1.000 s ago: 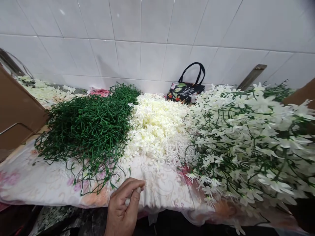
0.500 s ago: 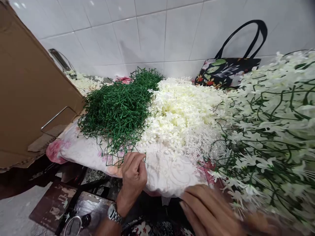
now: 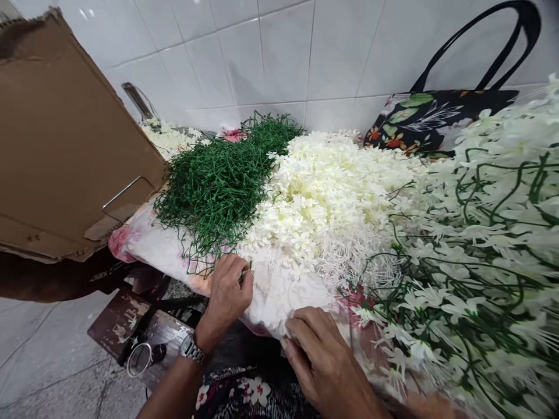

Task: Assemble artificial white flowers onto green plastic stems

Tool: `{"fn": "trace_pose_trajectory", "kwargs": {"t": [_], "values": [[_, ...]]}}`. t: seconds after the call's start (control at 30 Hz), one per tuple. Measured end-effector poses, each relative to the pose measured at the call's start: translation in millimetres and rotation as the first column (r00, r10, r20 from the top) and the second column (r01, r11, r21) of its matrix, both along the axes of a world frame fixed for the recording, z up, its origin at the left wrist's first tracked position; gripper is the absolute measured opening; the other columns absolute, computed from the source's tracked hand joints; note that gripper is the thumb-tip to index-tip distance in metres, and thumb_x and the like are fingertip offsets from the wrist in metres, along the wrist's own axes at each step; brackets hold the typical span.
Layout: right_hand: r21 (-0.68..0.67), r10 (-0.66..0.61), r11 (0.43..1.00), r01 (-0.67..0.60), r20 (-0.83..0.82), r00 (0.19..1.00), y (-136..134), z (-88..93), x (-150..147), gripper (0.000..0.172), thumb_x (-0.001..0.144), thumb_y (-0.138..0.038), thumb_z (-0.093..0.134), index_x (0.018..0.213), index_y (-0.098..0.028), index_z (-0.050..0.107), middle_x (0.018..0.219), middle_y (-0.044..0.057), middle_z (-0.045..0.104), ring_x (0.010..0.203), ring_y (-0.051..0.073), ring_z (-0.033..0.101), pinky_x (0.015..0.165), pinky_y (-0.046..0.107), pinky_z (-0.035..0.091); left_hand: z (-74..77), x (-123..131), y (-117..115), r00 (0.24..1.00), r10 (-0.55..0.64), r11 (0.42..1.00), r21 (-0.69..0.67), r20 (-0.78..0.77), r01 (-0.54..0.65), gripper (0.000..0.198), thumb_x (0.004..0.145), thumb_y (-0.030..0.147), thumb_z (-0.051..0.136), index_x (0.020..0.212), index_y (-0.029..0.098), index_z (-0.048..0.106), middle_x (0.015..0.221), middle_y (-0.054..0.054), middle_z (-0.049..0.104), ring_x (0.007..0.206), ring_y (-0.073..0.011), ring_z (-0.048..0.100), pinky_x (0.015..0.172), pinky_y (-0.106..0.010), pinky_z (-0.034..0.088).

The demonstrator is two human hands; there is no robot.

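Observation:
My left hand (image 3: 227, 291), with a watch on its wrist, rests on the front edge of a floral cloth (image 3: 279, 291) and pinches the end of a green plastic stem (image 3: 243, 274). That stem trails from a heap of green stems (image 3: 213, 186). To its right, my right hand (image 3: 323, 355) lies on the cloth's front edge with its fingers curled against the fabric. A pile of loose white artificial blossoms (image 3: 323, 192) fills the middle. On the right lie assembled sprays of white flowers on green stems (image 3: 480, 244).
A brown cardboard sheet (image 3: 65, 139) stands at the left, with a metal wire frame beside it. A black floral handbag (image 3: 437, 116) leans on the white tiled wall behind. Below the cloth's edge are a dark worn board and a metal ring (image 3: 138, 358).
The view has dropped and moved closer. My left hand has taken a green stem end between its fingers. My right hand has come in and settled on the cloth's front edge.

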State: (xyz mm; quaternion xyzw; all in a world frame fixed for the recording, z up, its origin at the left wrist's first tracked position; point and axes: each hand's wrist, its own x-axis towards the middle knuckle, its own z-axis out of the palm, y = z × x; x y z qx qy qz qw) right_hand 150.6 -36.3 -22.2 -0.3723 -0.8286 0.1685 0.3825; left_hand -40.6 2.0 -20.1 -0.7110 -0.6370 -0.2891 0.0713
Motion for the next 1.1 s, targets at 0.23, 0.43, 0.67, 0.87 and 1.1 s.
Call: {"fn": "trace_pose_trajectory", "kwargs": {"t": [0.23, 0.43, 0.67, 0.87, 1.1], "values": [[-0.034, 0.039, 0.999, -0.038, 0.045, 0.998, -3, -4.4, 2, 0.013, 0.084, -0.010, 0.042, 0.086, -0.016, 0.054, 0.080, 0.007, 0.054, 0.075, 0.021, 0.049, 0.067, 0.035, 0.041, 3.0, 0, -2, 0.999, -0.007, 0.999, -0.046, 0.042, 0.009, 0.022, 0.077, 0.009, 0.045, 0.059, 0.021, 0.043, 0.061, 0.001, 0.050, 0.066, -0.0170, 0.049, 0.068, -0.031, 0.037], [-0.078, 0.059, 0.995, -0.056, 0.030, 0.998, -4, -5.9, 4, 0.013, 0.085, -0.011, 0.042, 0.089, -0.016, 0.053, 0.082, 0.007, 0.054, 0.077, 0.022, 0.049, 0.068, 0.035, 0.041, -0.1, -2, -4, 0.994, -0.030, 0.999, 0.012, 0.101, 0.029, 0.022, 0.078, 0.010, 0.045, 0.060, 0.021, 0.044, 0.061, 0.000, 0.050, 0.064, -0.0171, 0.047, 0.067, -0.032, 0.035], [-0.081, 0.068, 0.994, -0.067, 0.004, 0.998, -3, -5.4, 3, 0.012, 0.087, -0.011, 0.042, 0.088, -0.018, 0.052, 0.080, 0.006, 0.054, 0.075, 0.020, 0.050, 0.066, 0.033, 0.043, 2.3, -9, -9, 0.964, -0.150, 0.984, 0.125, 0.220, 0.125, 0.017, 0.080, 0.011, 0.047, 0.066, 0.020, 0.050, 0.068, -0.002, 0.055, 0.070, -0.0175, 0.052, 0.072, -0.034, 0.039], [-0.060, 0.055, 0.997, -0.056, -0.018, 0.998, -1, -2.3, 3, 0.011, 0.086, -0.011, 0.044, 0.085, -0.019, 0.051, 0.079, 0.005, 0.056, 0.073, 0.016, 0.054, 0.065, 0.028, 0.046, 14.3, -24, -13, 0.883, -0.216, 0.970, 0.196, 0.418, 0.144, 0.013, 0.083, 0.013, 0.048, 0.072, 0.020, 0.053, 0.073, -0.002, 0.056, 0.072, -0.0166, 0.055, 0.066, -0.029, 0.043], [-0.033, 0.011, 0.999, -0.011, 0.007, 1.000, 1, 0.8, 0, 0.011, 0.086, -0.012, 0.046, 0.086, -0.019, 0.055, 0.078, 0.004, 0.059, 0.072, 0.012, 0.059, 0.063, 0.021, 0.049, 15.0, -39, -21, 0.344, -0.245, 0.968, 0.208, 0.906, 0.142, 0.008, 0.082, 0.020, 0.058, 0.074, 0.019, 0.060, 0.076, -0.002, 0.059, 0.075, -0.0151, 0.055, 0.069, -0.026, 0.042]]}}
